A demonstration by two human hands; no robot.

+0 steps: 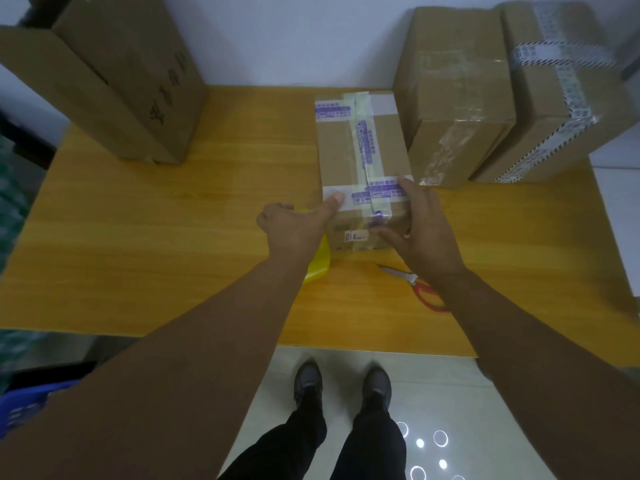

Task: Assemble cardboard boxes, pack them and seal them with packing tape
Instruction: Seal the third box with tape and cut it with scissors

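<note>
Both bare forearms are reaching out from the bottom corners toward the middle of the counter (pixel 173 237). Below them, a pair of dark shoes (pixel 308 379) is standing on the pale glossy floor (pixel 433 393).

The left hand (pixel 294 223) is curling its fingers over a yellow plastic item (pixel 318 265), which is sticking out beneath the wrist and lying against the small box (pixel 343 150). Its thumb is stretching out straight and pressing on the white strip at the near left edge of that box's top.

The right hand (pixel 426 226) is clasping the near right corner of the small box, with fingers draping over the top edge and right side and the thumb pressing on the front face. The small box is sitting right of centre on the counter, long side running away from the person. Printed tape (pixel 362 143), white with purple marks, is running down the middle of its lid and across both ends, and is folding over the front face.

Red-handled scissors (pixel 415 285) are lying on the counter just under the right wrist, blades pointing left.

Two sealed boxes are standing at the far right: the clear-taped box (pixel 457 98) is sitting just beside the small box, and the box with grey printed tape (pixel 571 98) is touching its right side. At the far left, a tall brown carton (pixel 121 81) with dark lettering is standing against the wall. A blue crate (pixel 24 407) is showing at the lower left edge, off the counter.
</note>
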